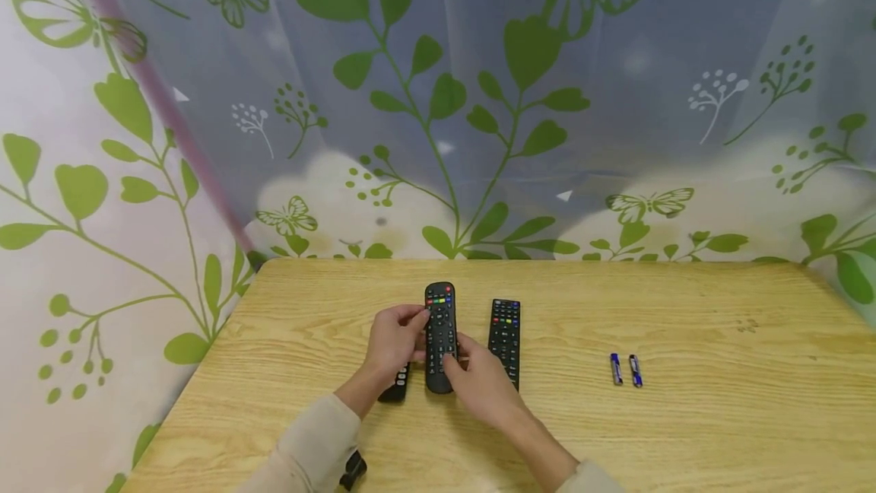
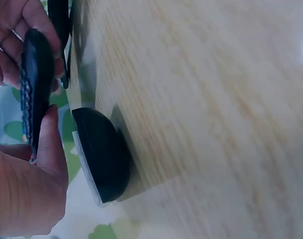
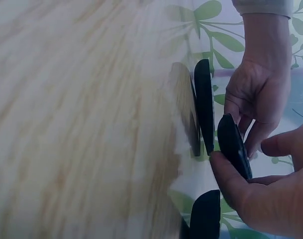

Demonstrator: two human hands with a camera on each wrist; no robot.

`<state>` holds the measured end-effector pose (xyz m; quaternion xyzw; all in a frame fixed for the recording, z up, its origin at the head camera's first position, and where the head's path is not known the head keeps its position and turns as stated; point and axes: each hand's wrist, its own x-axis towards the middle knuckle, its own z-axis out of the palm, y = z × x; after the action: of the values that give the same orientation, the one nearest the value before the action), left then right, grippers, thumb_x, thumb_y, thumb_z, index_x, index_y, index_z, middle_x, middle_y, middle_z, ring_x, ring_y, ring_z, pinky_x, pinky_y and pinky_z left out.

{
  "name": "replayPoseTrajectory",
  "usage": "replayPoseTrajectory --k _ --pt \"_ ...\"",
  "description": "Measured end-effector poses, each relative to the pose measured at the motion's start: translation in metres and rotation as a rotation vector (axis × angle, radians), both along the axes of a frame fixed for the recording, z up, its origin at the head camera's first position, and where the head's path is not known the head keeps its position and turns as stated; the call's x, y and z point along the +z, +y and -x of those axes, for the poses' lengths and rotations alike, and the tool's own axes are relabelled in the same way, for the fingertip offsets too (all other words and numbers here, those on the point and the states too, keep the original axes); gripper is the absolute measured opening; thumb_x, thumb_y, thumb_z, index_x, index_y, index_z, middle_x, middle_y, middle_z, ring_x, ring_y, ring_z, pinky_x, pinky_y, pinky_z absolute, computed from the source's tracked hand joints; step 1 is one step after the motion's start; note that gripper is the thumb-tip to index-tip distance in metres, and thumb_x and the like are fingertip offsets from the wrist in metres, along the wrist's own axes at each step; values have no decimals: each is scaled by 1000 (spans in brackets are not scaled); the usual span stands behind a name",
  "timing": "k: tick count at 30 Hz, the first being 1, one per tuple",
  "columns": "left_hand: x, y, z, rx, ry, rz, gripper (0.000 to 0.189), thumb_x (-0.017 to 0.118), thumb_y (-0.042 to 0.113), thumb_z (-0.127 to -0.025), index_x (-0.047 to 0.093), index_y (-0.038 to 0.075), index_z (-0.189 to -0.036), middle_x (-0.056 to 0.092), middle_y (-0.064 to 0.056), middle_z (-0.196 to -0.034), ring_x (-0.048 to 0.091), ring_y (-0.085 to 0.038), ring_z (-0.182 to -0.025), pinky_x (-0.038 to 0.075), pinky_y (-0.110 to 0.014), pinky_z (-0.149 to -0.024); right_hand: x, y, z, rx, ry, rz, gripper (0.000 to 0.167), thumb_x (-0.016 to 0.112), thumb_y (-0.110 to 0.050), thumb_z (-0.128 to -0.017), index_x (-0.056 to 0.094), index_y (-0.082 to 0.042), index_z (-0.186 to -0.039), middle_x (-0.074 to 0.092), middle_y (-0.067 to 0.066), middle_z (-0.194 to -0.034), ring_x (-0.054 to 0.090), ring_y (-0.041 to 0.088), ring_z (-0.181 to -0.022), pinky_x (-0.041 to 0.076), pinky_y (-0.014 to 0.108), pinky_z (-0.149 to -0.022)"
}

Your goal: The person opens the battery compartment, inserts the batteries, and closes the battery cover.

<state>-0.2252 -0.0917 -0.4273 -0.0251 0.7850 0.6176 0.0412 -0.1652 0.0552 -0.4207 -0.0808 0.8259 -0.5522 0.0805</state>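
Both hands hold a black remote control [image 1: 440,310] upright over the table, its button face toward the head camera. My left hand [image 1: 393,342] grips its left edge, the thumb near the upper buttons. From the lower right, my right hand [image 1: 487,386] holds it with the thumb on the lower buttons. The right wrist view shows the held remote control [image 3: 232,142] edge-on between the hands. A second black remote control [image 1: 393,388] lies partly hidden under my left hand. To the right lies a third remote control [image 1: 505,326], its lower part behind my right hand.
Two blue and silver batteries [image 1: 617,369] lie side by side on the right half of the wooden table [image 1: 725,417]. A small black object [image 1: 353,470] shows beside the left sleeve. Behind the table hangs a leaf-patterned cloth [image 1: 616,135].
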Motion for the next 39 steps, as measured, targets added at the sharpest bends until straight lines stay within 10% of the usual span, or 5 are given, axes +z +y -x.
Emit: replayPoseTrajectory --k 5,17,39 --pt "0 2 1 -36 -21 100 28 54 10 -98 60 -5 -121 59 -13 -88 61 -16 -68 58 -33 -57 -3 -1 1 24 -30 0 50 50 -16 -98 36 4 -142 65 15 -98 61 22 -61 47 31 -49" --pt "-1 10 1 -65 -42 229 25 57 5 -95 62 -6 -117 63 -9 -84 61 -15 -68 56 -28 -53 -2 1 6 44 -5 -151 45 55 -16 -92 47 13 -125 58 11 -85 53 15 -57 45 30 -48" --pt "14 16 -4 -251 102 730 18 59 6 -90 64 -8 -101 61 -8 -74 54 -15 -59 44 -25 -49 0 2 6 10 44 -324 36 57 -22 -91 58 4 -115 54 14 -96 46 22 -82 43 34 -64"
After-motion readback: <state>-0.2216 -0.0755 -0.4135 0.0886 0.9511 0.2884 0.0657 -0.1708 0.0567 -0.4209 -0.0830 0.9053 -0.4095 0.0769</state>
